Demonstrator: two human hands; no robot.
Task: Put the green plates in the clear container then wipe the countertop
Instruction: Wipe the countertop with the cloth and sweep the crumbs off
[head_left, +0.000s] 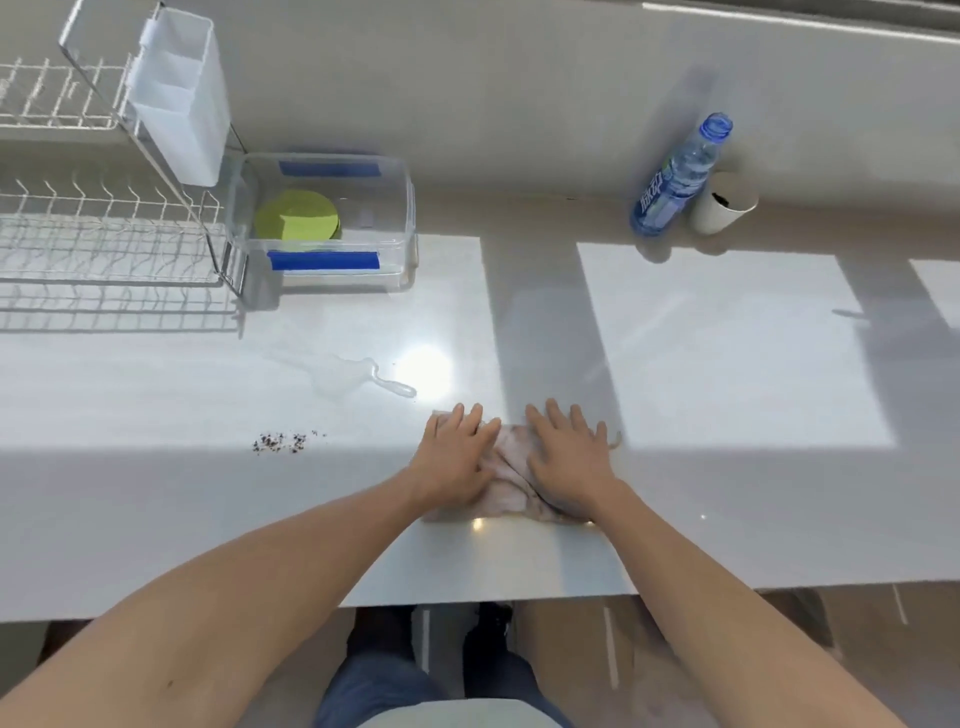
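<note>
White countertop (727, 338) fills most of our view, sun patches and shadow bands across it. Far left on it: a white wire dish rack (104, 244) with a white plastic cutlery caddy (179, 98) hung on its right end. Just right of the rack, touching or nearly touching it, sits the clear container (400, 208), blue tape strips on its near and far walls. We see the green plates (297, 215) stacked flat inside it, left half of the floor; exact count we can't tell.

Far right by the wall: blue-capped water bottle (675, 179), upright, with a white paper cup (722, 202) just beside it on its right.

Centre near edge: a pale, crumpled cloth (506, 467) lies flat on the counter. Left hand (457, 457) and right hand (569, 462) are both palm-down on the cloth, fingers spread, side by side, not gripping anything.

Left of the hands: a small clear water puddle (353, 376), and nearer us, a scatter of dark crumbs (280, 442). Both apart from the cloth.
</note>
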